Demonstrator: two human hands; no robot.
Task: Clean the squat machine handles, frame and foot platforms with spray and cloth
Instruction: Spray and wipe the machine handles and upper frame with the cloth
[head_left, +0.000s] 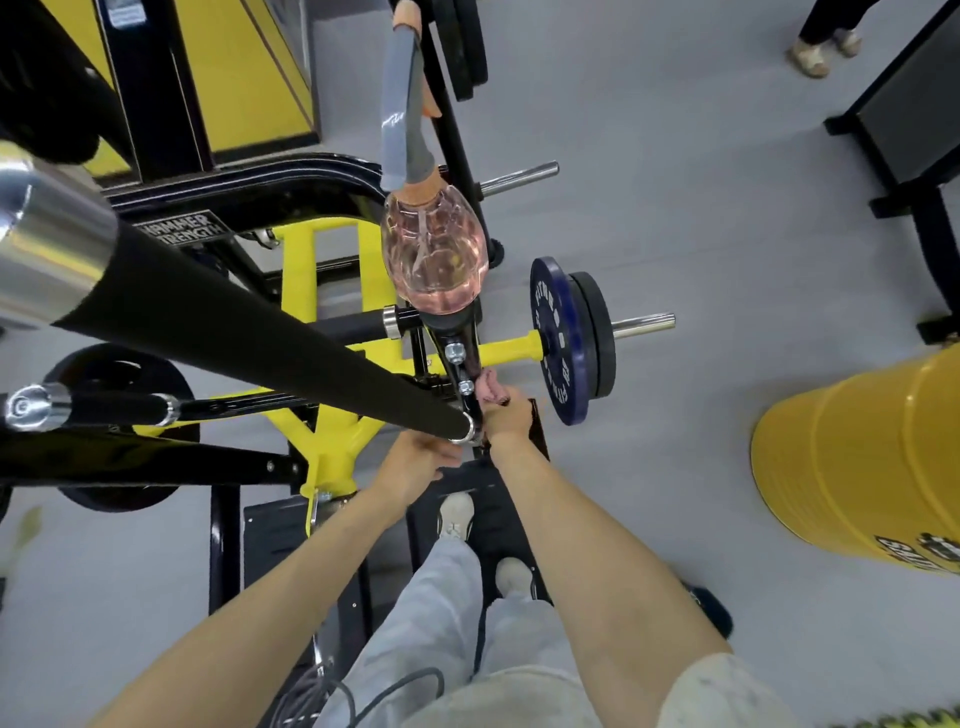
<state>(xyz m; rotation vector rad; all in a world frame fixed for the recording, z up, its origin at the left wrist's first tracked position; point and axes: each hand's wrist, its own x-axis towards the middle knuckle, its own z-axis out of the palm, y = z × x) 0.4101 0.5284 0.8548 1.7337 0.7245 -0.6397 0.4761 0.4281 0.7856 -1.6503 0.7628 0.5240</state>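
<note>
I look down on a yellow and black squat machine frame (332, 447). A long black padded handle (270, 343) runs from the upper left to a chrome collar near my hands. My right hand (506, 418) grips a pink cloth (485, 387) and presses it on the black bracket (460, 364) with two bolts. My left hand (426, 457) touches the chrome end of the handle; its fingers are partly hidden. A clear spray bottle (434, 254) with pink liquid hangs above the bracket. My feet stand on the black foot platform (488, 483).
A blue and black weight plate (558, 338) sits on a chrome peg right of the bracket. A yellow drum (862, 462) stands at the right. A second black handle (104, 408) is at the left. Another person's feet (826, 49) show at the top right. Grey floor surrounds the machine.
</note>
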